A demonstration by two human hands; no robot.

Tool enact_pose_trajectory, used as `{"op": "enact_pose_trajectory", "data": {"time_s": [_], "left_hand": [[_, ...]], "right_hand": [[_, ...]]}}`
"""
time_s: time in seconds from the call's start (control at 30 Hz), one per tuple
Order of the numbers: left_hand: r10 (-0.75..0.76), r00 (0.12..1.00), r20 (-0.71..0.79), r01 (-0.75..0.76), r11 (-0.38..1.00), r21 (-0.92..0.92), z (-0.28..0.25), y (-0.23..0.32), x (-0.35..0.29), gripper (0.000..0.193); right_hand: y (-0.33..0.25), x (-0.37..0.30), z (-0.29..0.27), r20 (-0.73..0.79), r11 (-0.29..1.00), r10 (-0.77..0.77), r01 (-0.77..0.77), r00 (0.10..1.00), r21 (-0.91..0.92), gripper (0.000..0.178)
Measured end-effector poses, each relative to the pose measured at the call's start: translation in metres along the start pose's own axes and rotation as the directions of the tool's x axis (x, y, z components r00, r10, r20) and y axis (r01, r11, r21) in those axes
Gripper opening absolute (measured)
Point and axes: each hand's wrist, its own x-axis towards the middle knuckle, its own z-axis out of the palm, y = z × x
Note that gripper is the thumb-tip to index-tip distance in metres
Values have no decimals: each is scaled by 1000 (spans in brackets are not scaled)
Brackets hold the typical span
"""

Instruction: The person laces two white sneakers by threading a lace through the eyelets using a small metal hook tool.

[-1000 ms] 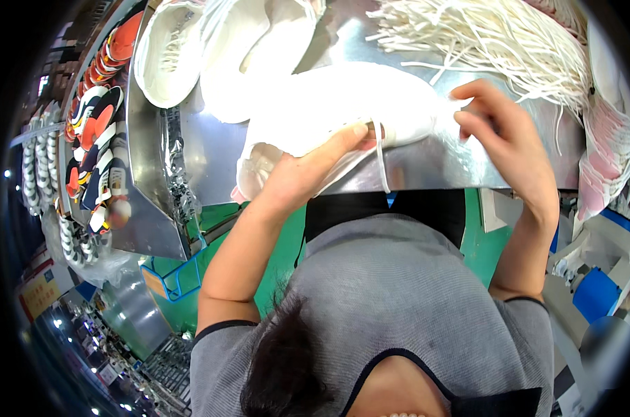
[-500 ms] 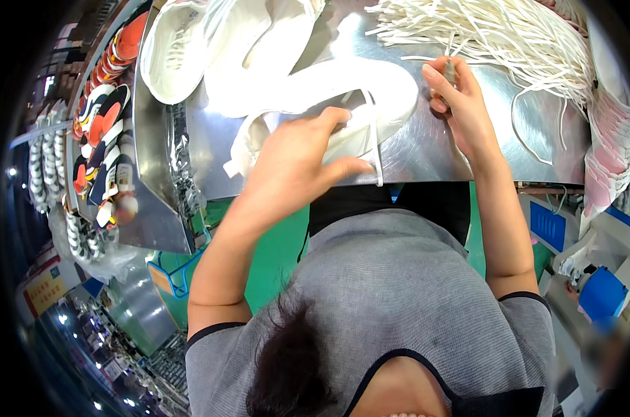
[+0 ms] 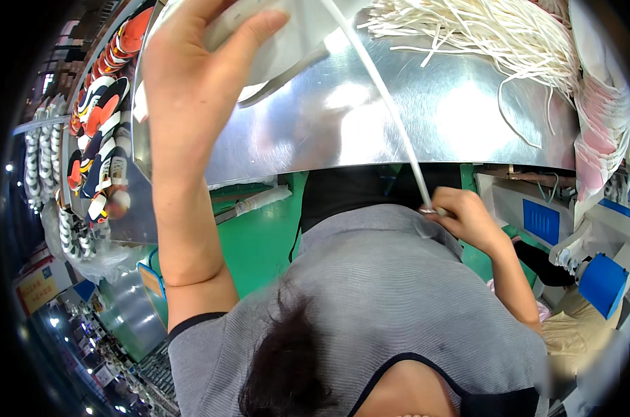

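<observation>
- Left hand [image 3: 197,76] is gripping the white shoe [image 3: 293,45] at 11 o'clock.
- Right hand [image 3: 462,217], at 3 o'clock, is pinching the taut lace [image 3: 386,92] low.
- Shoe is probably handling light, soft; its side is offering purchase.

Glossy metal tabletop [image 3: 297,132], ribbed cloth shirt [image 3: 398,299]

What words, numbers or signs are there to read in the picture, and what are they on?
Red-and-yellow rectangular sign at lower left: marks too small and blurred to read.
White shoe in the left hand: no readable writing.
Long white lace in the right hand: none I can see.
Heap of thin cream-white laces: none I can see.
</observation>
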Motion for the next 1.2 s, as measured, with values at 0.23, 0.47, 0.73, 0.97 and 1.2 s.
{"op": "enact_pose_trajectory", "data": {"time_s": [0.23,0.47,0.73,0.97,1.2], "left_hand": [[-154,850,504,-16,948,317,69,-52,-58,30],[-135,795,592,28,982,187,62,-44,-52,34],[-310,773,553,84,915,396,93,-32,-37,26],[-357,686,634,328,929,169,97,-57,-32,20],[-38,868,494,-84,972,221,100,-58,-47,22]], "right_hand": [[-27,21,-20,-265,825,194,-11,944,565,13],[-29,136,-38,-449,895,41,167,893,414,18],[-17,157,-27,-536,831,35,273,843,484,24],[-15,111,-22,-469,831,62,215,881,512,18],[-16,94,-6,-496,892,38,194,867,407,11]]}}
